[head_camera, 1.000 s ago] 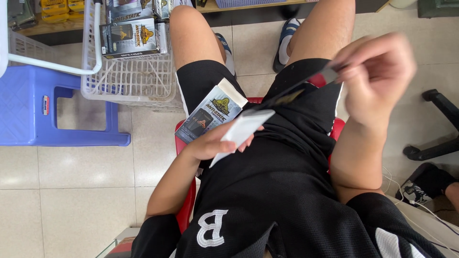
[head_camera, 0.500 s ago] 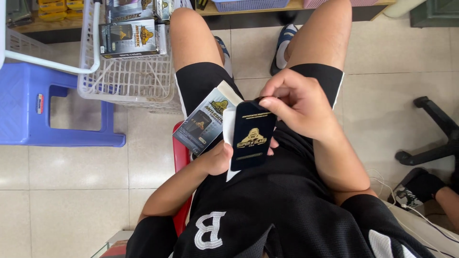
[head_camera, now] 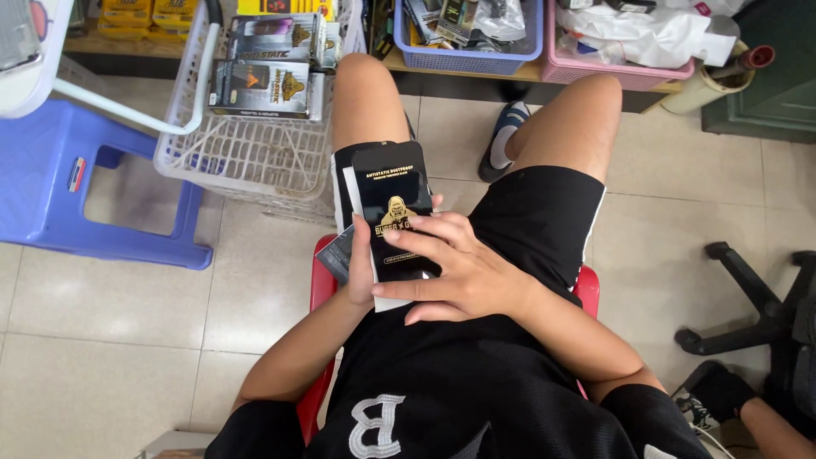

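Observation:
I sit on a red stool in black shorts. My left hand holds a flat black card with a gold emblem from its left edge, over my left thigh. A white envelope lies under the card, and a printed box sticks out beneath both. My right hand lies flat on the lower part of the black card, fingers spread across it.
A white wire basket with dark printed boxes stands at the upper left. A blue plastic stool is left of it. Blue and pink baskets sit on a low shelf ahead. A black chair base is at right.
My right hand came down from the upper right with the black card, laid it on the white envelope in my left hand, and now presses flat on it.

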